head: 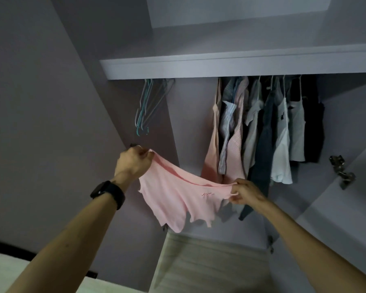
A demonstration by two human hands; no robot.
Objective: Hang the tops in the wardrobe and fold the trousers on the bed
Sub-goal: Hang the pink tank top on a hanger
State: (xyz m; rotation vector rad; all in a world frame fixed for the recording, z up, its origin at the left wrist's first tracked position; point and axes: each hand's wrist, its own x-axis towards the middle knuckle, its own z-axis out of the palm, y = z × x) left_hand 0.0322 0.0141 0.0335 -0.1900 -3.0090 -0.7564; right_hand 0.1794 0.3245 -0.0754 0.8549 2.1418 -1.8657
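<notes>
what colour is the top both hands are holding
Light pink top, clearest in the head view.

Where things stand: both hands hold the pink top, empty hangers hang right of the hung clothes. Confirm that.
Wrong: the head view shows the empty hangers left of the hung clothes. The left hand and right hand do hold the pink top.

Dim, greyish light lies over everything. A plain lilac wall fills the view from 8 to 11 o'clock. At 12 o'clock the wardrobe stands open, its shelf edge catching the brightest light. At 3 o'clock a metal hinge sits on a side panel. At 6 o'clock is a pale striped surface, possibly flooring. A dark skirting strip runs at 8 o'clock.
</notes>
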